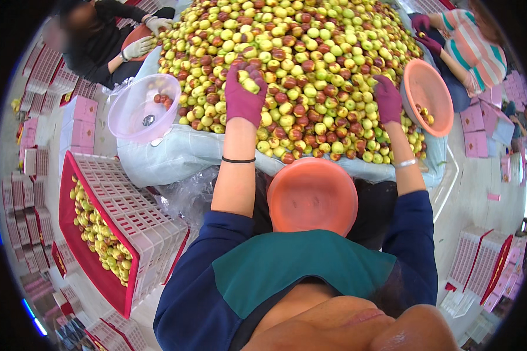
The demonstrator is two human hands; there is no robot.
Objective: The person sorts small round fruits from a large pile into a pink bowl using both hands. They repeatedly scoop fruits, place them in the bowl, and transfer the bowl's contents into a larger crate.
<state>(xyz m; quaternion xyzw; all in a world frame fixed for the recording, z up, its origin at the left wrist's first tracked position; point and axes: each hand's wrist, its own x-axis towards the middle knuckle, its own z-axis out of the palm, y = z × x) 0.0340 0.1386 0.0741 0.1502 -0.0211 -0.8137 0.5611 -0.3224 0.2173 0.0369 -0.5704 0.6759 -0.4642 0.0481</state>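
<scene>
A large heap of green and red-brown jujube fruits point(316, 87) lies on a cloth-covered surface point(180, 149) before me. My left hand point(246, 96), in a purple glove, is turned palm up over the heap, its fingers curled around a few jujubes. At the right side of the heap, my right hand point(387, 98), also gloved in purple, is palm down with its fingers over the fruit; whether it grips one is hidden. An orange plastic bowl point(312, 197) with no fruit visible inside stands at my lap, between my forearms.
A translucent basin point(145, 107) with a few red fruits stands left, an orange basin point(428, 98) with several jujubes right. A red-rimmed plastic crate point(131, 210) of jujubes is at lower left. Two co-workers in gloves point(138, 47) point(430, 44) sit across at the heap's sides.
</scene>
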